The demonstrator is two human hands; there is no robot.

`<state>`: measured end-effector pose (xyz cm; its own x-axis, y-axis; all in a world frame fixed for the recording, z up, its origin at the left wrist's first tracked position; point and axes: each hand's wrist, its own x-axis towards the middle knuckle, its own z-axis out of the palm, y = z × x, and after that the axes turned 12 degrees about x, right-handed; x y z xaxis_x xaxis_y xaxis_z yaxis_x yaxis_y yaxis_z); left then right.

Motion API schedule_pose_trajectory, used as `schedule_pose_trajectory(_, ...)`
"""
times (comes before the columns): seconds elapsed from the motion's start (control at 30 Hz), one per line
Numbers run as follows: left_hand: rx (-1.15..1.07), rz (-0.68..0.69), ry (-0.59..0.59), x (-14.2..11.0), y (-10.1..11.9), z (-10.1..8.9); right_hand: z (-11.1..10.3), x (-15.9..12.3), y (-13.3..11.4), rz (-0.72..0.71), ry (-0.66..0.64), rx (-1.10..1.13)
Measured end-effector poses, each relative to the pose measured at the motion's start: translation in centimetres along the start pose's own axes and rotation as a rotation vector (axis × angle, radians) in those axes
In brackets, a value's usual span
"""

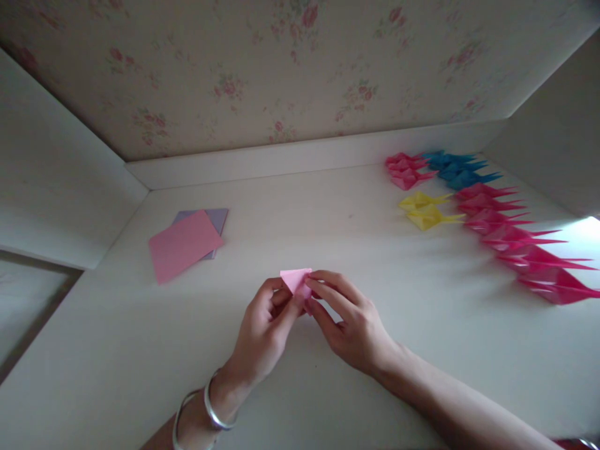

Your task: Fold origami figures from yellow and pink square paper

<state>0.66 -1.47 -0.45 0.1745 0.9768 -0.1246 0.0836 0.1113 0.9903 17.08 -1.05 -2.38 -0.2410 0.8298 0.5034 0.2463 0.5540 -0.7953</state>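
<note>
A small folded piece of pink paper (297, 282) is pinched between both hands just above the white table (328, 231). My left hand (262, 331), with silver bangles on its wrist, grips the paper's left side with closed fingers. My right hand (347, 319) holds its right side, fingers bent round it. Part of the paper is hidden behind the fingers.
A flat pink sheet (184, 245) lies over a lilac sheet (219, 219) at the left. At the right lie several folded paper shapes: dark pink ones (515, 240), yellow ones (426, 211), blue ones (457, 167) and pink ones (405, 170). A floral wall (281, 69) backs the table.
</note>
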Motion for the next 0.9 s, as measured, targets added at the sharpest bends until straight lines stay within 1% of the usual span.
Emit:
schedule_pose_trajectory(0.07,-0.035,0.009,-0.033,-0.1,0.0,0.0,0.0,0.1,0.1,0.020,-0.003,0.014)
schedule_pose_trajectory(0.13,-0.017,0.019,-0.037,-0.1,-0.1,-0.1,-0.1,0.2,0.1,0.019,-0.012,0.029)
schedule_pose_trajectory(0.33,0.017,-0.002,0.030,0.2,-0.4,-0.6,-0.2,0.2,0.2,0.038,-0.035,0.100)
schedule_pose_trajectory(0.5,0.163,-0.012,0.024,0.4,-0.4,-0.9,-0.2,0.4,0.3,0.087,-0.021,0.171)
schedule_pose_trajectory(0.7,0.250,0.025,0.044,0.4,-0.5,-1.0,0.0,0.5,0.2,0.128,-0.019,0.220)
schedule_pose_trajectory(0.77,0.265,0.024,0.056,0.4,-0.5,-0.9,0.0,0.5,0.1,0.159,-0.021,0.229)
schedule_pose_trajectory(0.9,0.261,0.038,0.069,0.1,-0.4,-0.8,0.2,0.1,-0.1,0.280,-0.036,0.295)
